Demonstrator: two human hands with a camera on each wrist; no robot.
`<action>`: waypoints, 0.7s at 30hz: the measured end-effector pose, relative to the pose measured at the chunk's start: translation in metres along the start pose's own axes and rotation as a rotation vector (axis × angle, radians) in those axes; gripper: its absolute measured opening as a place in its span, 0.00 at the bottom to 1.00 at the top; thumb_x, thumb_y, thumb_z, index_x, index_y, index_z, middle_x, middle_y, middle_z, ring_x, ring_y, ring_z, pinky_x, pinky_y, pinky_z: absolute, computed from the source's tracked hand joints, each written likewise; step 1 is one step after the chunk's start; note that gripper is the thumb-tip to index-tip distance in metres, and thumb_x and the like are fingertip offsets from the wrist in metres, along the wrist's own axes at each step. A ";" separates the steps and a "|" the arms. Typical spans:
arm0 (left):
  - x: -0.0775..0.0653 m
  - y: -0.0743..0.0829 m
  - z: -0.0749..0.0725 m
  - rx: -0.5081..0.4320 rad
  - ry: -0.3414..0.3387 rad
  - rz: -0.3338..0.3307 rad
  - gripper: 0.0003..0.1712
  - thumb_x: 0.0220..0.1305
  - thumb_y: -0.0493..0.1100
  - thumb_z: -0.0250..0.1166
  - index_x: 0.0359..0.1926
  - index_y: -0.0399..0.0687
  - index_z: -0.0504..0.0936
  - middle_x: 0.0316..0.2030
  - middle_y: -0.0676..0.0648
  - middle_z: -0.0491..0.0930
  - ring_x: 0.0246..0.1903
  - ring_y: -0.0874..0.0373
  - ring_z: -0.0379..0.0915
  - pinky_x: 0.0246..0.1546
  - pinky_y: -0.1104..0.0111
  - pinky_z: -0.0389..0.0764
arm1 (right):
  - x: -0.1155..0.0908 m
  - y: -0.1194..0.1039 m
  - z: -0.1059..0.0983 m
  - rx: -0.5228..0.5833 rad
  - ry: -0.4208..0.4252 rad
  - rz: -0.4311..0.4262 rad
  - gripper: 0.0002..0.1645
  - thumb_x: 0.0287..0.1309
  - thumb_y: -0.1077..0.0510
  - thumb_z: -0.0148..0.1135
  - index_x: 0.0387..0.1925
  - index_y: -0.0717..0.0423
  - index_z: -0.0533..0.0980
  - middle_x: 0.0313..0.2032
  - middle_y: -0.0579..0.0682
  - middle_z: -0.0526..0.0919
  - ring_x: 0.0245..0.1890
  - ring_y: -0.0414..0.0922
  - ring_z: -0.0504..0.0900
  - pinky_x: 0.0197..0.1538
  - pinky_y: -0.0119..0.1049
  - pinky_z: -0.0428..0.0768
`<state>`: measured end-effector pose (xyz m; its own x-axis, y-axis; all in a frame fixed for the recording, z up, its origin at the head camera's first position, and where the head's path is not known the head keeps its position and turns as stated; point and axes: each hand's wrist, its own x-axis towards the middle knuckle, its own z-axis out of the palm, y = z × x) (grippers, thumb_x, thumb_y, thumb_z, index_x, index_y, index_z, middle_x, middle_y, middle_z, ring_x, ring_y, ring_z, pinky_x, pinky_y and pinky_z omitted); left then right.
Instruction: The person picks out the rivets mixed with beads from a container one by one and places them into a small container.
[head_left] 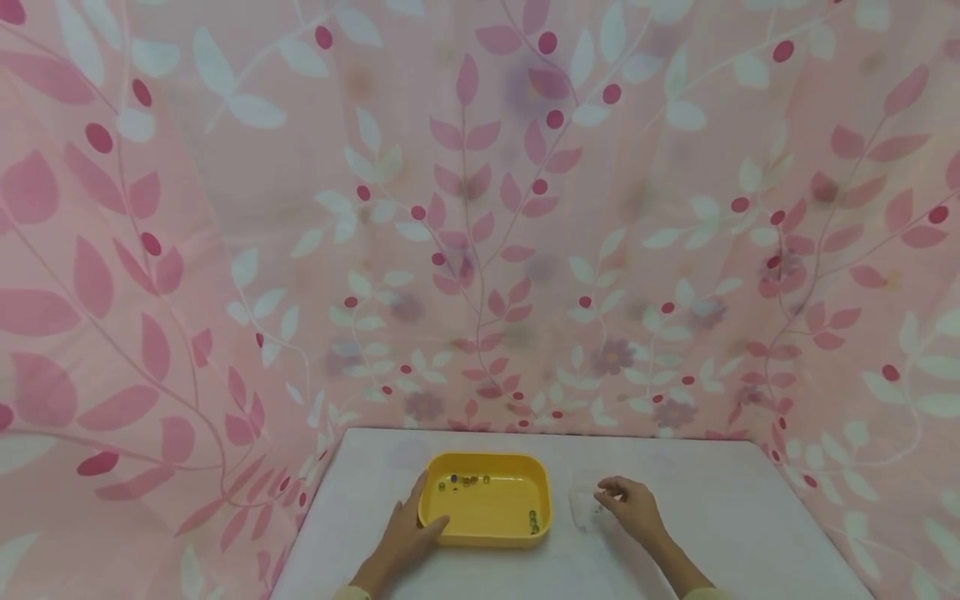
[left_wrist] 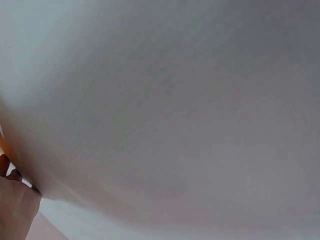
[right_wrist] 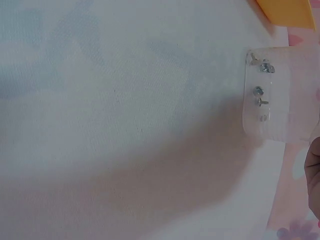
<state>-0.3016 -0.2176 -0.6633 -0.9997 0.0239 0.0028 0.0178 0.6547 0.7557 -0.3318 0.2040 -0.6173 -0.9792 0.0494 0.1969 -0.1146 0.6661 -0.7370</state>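
Observation:
A shallow yellow tray (head_left: 487, 540) sits on the table, with small bead-like pieces (head_left: 471, 481) at its back left and greenish ones (head_left: 533, 522) at its front right. My left hand (head_left: 408, 529) holds the tray's left front corner, thumb over the rim and fingers along the outside wall. To the right stands a clear plastic container (right_wrist: 280, 95) with several small metal screw-like pieces (right_wrist: 258, 91) at its bottom. Over its right side is my right hand (head_left: 633, 507), fingers bent and thumb near the index finger. Whether anything small lies between those fingertips is hidden.
The table (head_left: 375, 467) has a pale cover. Pink leaf-patterned cloth (head_left: 480, 250) rises along its back and sides. In the left wrist view, mostly the pale table surface (left_wrist: 175, 125) shows.

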 end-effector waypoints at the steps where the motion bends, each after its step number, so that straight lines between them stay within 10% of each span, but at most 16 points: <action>1: 0.000 -0.001 0.000 0.001 -0.002 -0.002 0.54 0.61 0.62 0.65 0.79 0.57 0.45 0.75 0.42 0.57 0.73 0.38 0.54 0.74 0.41 0.40 | -0.001 0.000 0.001 -0.006 0.009 0.001 0.09 0.51 0.58 0.74 0.35 0.55 0.85 0.27 0.44 0.85 0.24 0.34 0.72 0.29 0.28 0.72; 21: 0.003 -0.004 0.001 0.020 0.001 0.003 0.54 0.61 0.62 0.65 0.79 0.58 0.45 0.75 0.41 0.59 0.72 0.38 0.56 0.74 0.41 0.42 | -0.005 -0.007 0.001 0.002 0.010 0.040 0.11 0.53 0.55 0.74 0.37 0.56 0.85 0.28 0.44 0.85 0.24 0.37 0.73 0.28 0.28 0.71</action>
<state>-0.3045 -0.2192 -0.6673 -0.9997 0.0254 0.0057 0.0213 0.6697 0.7423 -0.3264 0.1984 -0.6137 -0.9813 0.0838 0.1734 -0.0752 0.6622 -0.7455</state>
